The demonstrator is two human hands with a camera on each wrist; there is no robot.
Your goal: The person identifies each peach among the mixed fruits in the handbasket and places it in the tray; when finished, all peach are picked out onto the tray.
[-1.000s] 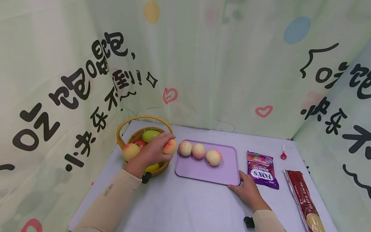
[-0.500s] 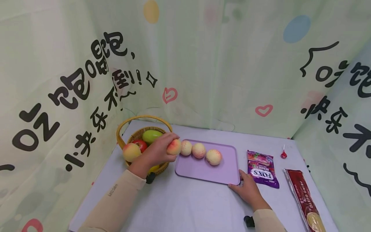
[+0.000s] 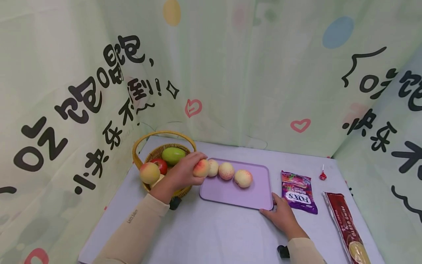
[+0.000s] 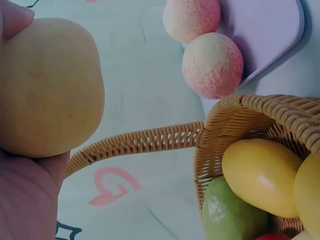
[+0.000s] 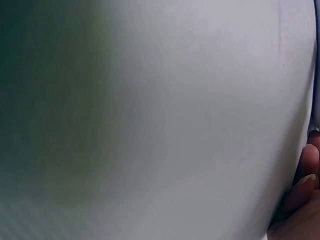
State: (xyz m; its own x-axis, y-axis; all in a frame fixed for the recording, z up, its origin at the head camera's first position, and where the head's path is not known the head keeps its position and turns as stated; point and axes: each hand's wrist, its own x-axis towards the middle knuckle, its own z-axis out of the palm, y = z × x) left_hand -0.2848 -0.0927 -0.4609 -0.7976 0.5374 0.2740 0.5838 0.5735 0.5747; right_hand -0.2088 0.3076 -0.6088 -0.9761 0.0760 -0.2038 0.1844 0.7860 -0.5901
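My left hand (image 3: 184, 170) grips a yellow-and-red peach (image 3: 201, 168) in the air between the wicker basket (image 3: 135, 154) and the lilac tray (image 3: 224, 194). In the left wrist view this peach (image 4: 55, 90) appears large, with fingers and palm around it. Three pale, pink-speckled peaches lie along the tray: the leftmost (image 3: 213, 168) partly hidden behind the held one, the middle (image 3: 226, 171), and one farther right (image 3: 243, 179). My right hand (image 3: 282, 218) holds the tray's near right corner, thumb on the front edge and fingers on the right side; its fingertips (image 5: 310, 157) barely show in the right wrist view.
The basket holds a green fruit (image 3: 173, 156), a red apple (image 3: 160, 165), a peach (image 3: 150, 173) and a yellow fruit (image 4: 260, 175); its handle arches upright. Right of the tray lie a purple candy bag (image 3: 299, 192), a red lollipop (image 3: 322, 177) and a spaghetti packet (image 3: 346, 227).
My left hand has carried the peach rightward from the basket's side to the tray's left edge, uncovering more of the basket's fruit. The right hand and tray have stayed put.
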